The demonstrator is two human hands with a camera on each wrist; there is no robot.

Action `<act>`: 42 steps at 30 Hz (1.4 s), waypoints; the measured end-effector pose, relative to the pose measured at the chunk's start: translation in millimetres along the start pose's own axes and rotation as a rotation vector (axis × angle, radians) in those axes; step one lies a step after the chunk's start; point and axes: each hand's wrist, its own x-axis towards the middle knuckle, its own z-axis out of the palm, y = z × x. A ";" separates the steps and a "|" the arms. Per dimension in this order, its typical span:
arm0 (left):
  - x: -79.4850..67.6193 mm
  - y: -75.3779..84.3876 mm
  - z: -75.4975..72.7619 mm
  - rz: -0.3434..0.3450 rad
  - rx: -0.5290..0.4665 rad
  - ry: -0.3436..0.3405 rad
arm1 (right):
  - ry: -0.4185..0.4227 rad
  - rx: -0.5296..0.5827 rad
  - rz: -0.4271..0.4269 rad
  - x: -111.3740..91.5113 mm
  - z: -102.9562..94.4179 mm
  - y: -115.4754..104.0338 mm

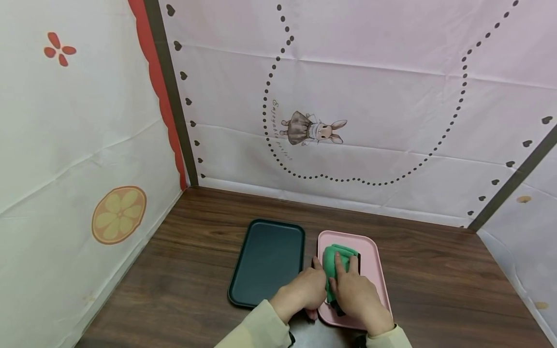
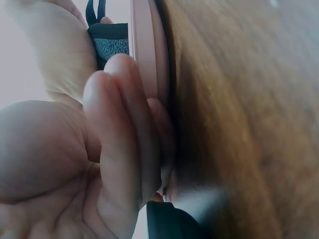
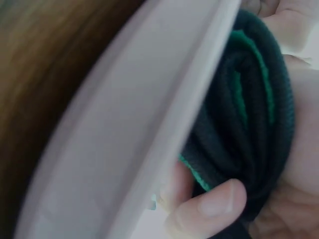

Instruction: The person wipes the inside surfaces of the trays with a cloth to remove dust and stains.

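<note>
Fingers of the right hand grip the one green cloth, folded and dark on its inner side, which lies on the pink tray; two fingers stretch forward over its top. Loosely bent, the left hand is at the pink tray's left side, its index finger just beside the cloth; whether it touches is unclear. From the cloth's end one dark loop sticks up above the pink tray's rim. Two trays lie on one brown table: the pink one, and a dark green tray just to its left. Beyond the pink tray rises a pinkish wall sheet with one printed rabbit; sideways lettering beside it seems to read "Enjoyable perfect". Well left of the pink tray, the side sheet bears one orange slice print and one four-petalled red flower. Brand labels cannot be made out.
</note>
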 end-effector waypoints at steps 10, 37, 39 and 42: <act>1.7 -0.3 -0.4 0.000 -0.010 -0.006 | 0.020 -0.036 0.004 -4.4 0.1 -6.7; 0.0 0.7 1.0 -0.002 -0.005 0.001 | -0.002 -0.106 -0.067 -20.7 6.2 -18.4; 0.3 0.2 1.3 0.001 -0.007 0.001 | -0.009 -0.110 -0.070 -20.9 6.6 -18.1; -0.1 -0.4 1.5 0.008 -0.011 0.003 | -0.023 -0.106 -0.073 -20.4 7.0 -17.3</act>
